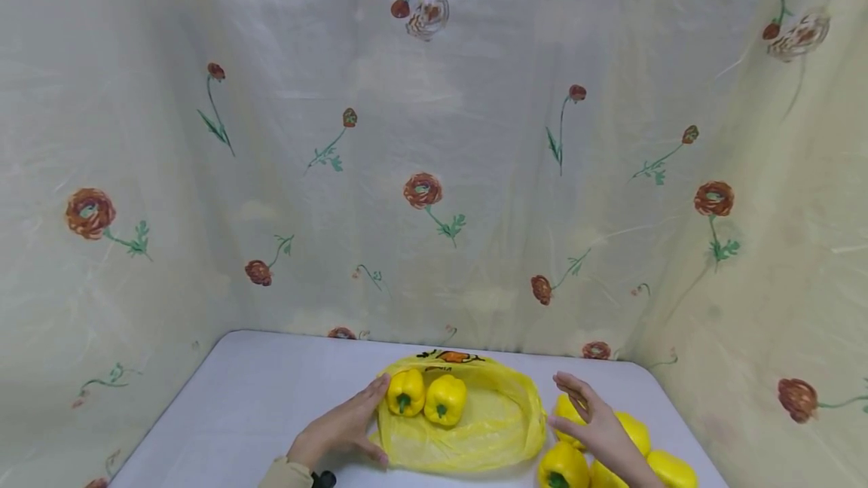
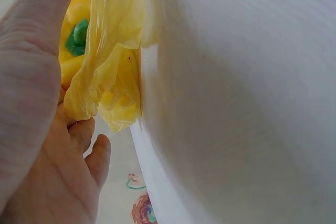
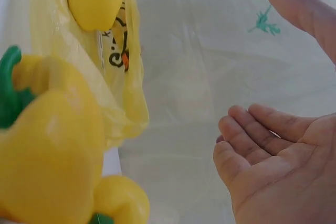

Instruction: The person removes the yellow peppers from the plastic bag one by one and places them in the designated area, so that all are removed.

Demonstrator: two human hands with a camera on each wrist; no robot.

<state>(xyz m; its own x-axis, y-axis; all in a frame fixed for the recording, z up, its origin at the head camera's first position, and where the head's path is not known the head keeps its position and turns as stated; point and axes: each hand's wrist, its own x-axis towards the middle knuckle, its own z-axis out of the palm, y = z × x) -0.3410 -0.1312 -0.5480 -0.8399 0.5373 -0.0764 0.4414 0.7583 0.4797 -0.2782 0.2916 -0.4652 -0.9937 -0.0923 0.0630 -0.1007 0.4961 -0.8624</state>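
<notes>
A yellow plastic bag [image 1: 491, 435] lies spread with its mouth open on the white table. Two yellow bell peppers with green stems sit in its left part, one [image 1: 405, 390] beside the other [image 1: 446, 400]. My left hand [image 1: 339, 425] is at the bag's left edge, fingers extended along it next to the nearer pepper; the left wrist view shows the bag's crumpled edge [image 2: 118, 87] against the fingers. My right hand [image 1: 591, 420] hovers over loose peppers right of the bag. Its palm [image 3: 294, 171] holds nothing, with thumb and fingers apart.
Several yellow bell peppers [image 1: 564, 464] are grouped on the table at the right, partly hidden by my right arm. A small black object [image 1: 325, 479] shows by my left wrist. Flower-patterned curtains [image 1: 475, 172] enclose the table's back and sides.
</notes>
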